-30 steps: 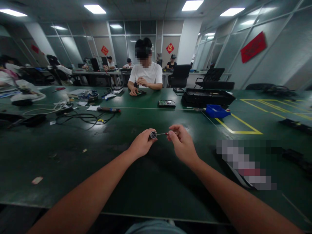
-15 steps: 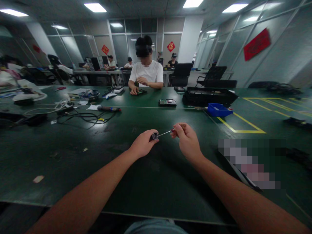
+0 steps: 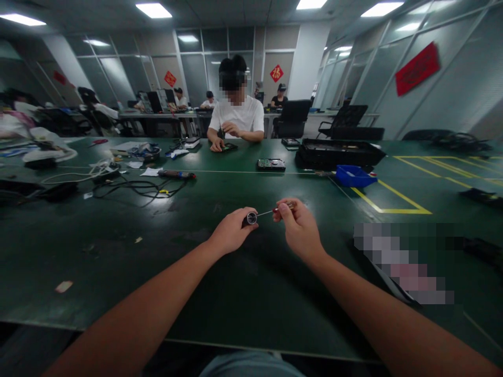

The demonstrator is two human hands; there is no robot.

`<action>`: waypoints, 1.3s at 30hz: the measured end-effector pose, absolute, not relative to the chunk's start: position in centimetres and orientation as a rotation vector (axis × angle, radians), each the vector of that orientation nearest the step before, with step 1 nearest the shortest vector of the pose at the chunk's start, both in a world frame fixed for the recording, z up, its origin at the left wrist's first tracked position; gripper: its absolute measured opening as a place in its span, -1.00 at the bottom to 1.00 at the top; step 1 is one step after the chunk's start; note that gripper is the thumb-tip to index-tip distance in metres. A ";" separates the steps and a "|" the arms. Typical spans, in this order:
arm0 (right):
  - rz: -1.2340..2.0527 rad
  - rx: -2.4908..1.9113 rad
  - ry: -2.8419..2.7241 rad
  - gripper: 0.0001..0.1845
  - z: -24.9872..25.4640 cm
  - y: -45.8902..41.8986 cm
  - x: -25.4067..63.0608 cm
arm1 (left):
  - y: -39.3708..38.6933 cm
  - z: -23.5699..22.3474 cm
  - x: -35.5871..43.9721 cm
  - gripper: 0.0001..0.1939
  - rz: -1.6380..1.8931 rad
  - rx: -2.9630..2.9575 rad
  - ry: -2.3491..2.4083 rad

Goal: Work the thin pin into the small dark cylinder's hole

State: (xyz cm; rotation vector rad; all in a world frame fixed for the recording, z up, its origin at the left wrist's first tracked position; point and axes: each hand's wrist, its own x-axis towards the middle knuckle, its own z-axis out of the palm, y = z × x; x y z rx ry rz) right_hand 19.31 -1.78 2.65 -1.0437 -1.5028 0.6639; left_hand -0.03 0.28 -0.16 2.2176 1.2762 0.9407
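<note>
My left hand is closed round a small dark cylindrical part whose round end, with a silvery rim, faces me. In my right hand is a screwdriver with a reddish, partly see-through handle, pinched between thumb and fingers. Its thin metal shaft points left and reaches the rim of the cylindrical part. Whether the tip sits inside the part or only touches it I cannot tell. Both hands are above the green table.
Beyond my hands lies a hard drive. A blue bin and a long black casing stand at the back right. Black cables and a pen-like tool lie left. Opposite, a person handles a small object.
My right hand has come slightly left, closer to the cylindrical part. Less of the shaft shows between the hands and more of the handle is visible. My left hand has barely moved.
</note>
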 end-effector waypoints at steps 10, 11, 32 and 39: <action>0.507 -1.208 -1.715 -0.77 3.3 -2.5 19.5 | 0.6 -0.4 -0.3 -0.72 0.957 2.179 1.307; 0.506 -1.181 -1.743 -0.82 3.3 -2.5 19.5 | 0.7 -0.5 -0.4 -0.72 0.959 2.181 1.308; 0.959 -1.051 -1.192 -0.68 1.7 0.0 20.1 | 0.7 0.0 -0.5 -0.70 0.917 2.244 1.375; 0.659 -1.094 -1.471 -0.70 2.6 -1.4 19.7 | 0.6 -0.1 -0.4 -0.70 0.895 2.222 1.387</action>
